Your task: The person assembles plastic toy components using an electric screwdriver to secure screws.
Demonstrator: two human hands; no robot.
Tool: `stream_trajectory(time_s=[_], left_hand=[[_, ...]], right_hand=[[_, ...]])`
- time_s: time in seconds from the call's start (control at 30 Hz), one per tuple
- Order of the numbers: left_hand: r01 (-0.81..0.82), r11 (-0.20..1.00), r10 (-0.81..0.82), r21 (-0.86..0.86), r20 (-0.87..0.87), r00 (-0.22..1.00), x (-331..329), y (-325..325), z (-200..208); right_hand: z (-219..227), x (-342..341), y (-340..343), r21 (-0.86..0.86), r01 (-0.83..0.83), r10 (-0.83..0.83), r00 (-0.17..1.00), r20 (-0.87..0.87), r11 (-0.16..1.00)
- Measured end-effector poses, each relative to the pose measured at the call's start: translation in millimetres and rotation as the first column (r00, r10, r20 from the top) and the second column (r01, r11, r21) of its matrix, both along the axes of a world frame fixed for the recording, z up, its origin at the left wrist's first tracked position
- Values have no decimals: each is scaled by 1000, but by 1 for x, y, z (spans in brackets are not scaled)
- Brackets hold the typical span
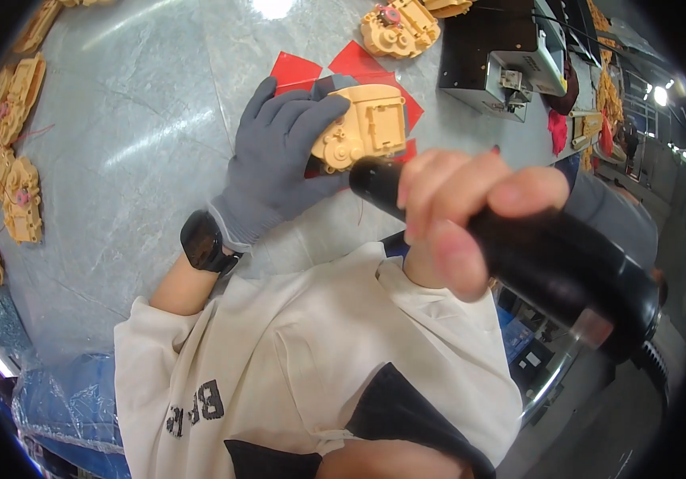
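Along the left edge of the frame, several tan plastic gear housings point(23, 199) lie close together on the grey surface point(135, 120), some with pinkish-red round parts and thin red wires. Below them, at the lower left, is a blue bundle in clear plastic wrap point(71, 399). Left of centre, a black watch point(201, 241) sits on the left wrist. The left hand point(279, 148), in a grey glove, reaches to the upper middle, its fingers curled around the left side of a tan gear housing point(371, 120), gripping it with gears and a rectangular recess in view. Flat red pieces point(295, 72) show behind and around that housing, and another tan housing point(399, 30) lies at the top, right of centre. Right of the held housing, the bare right hand point(478, 199) has its fingers wrapped around a black corded electric screwdriver point(574, 267), which slants down toward the lower right. Its nose is near the housing's lower right corner; whether they touch cannot be told. A black-and-silver machine point(486, 60) stands at the upper right, and the tool's coiled-looking cord point(656, 367) trails down the right side.
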State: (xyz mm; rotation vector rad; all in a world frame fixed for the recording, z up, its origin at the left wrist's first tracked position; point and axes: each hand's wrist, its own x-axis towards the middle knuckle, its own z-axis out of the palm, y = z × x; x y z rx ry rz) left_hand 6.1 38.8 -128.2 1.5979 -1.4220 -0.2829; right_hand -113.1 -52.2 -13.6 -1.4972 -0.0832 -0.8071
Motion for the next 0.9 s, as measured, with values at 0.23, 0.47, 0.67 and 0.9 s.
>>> stream_trajectory(time_s=[0.23, 0.47, 0.67, 0.9], left_hand=[[-26, 999, 27, 24, -49, 998, 2, 1, 1], [31, 999, -31, -8, -68, 997, 4, -2, 5], [52, 999, -52, 1, -67, 996, -4, -7, 6], [68, 997, -58, 46, -179, 982, -8, -12, 10]], right_hand=[[3, 6, 6, -91, 39, -52, 987, -151, 995], [-5, -2, -13, -31, -60, 58, 997, -46, 998], [23, -60, -60, 103, 418, -424, 823, 378, 903], [21, -65, -181, -21, 866, -855, 497, 146, 500]])
